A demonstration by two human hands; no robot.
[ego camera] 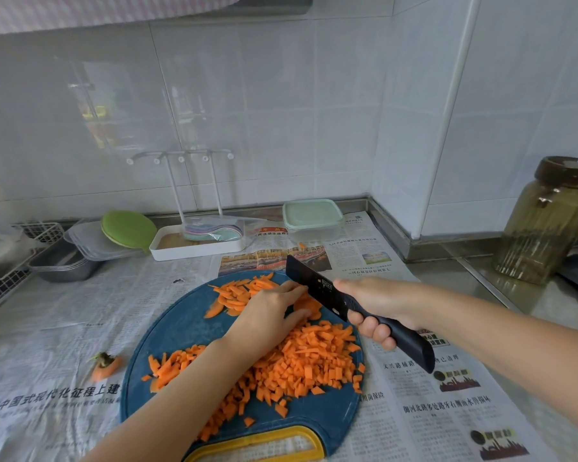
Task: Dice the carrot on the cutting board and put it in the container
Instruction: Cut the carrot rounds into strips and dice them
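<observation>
Left hand (271, 311) hides slices (234, 296); container (314, 230) beyond knife (317, 288), lid (311, 211) apparently on.

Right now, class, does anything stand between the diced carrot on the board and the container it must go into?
Yes: the container has its lid on. Flat newspaper lies between it and the cutting board.

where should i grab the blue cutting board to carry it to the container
By the yellow handle at the near edge of the cutting board, coming from the person's side, fingers through its slot. The round board has no other grip; keep it level for the diced carrot.
</observation>
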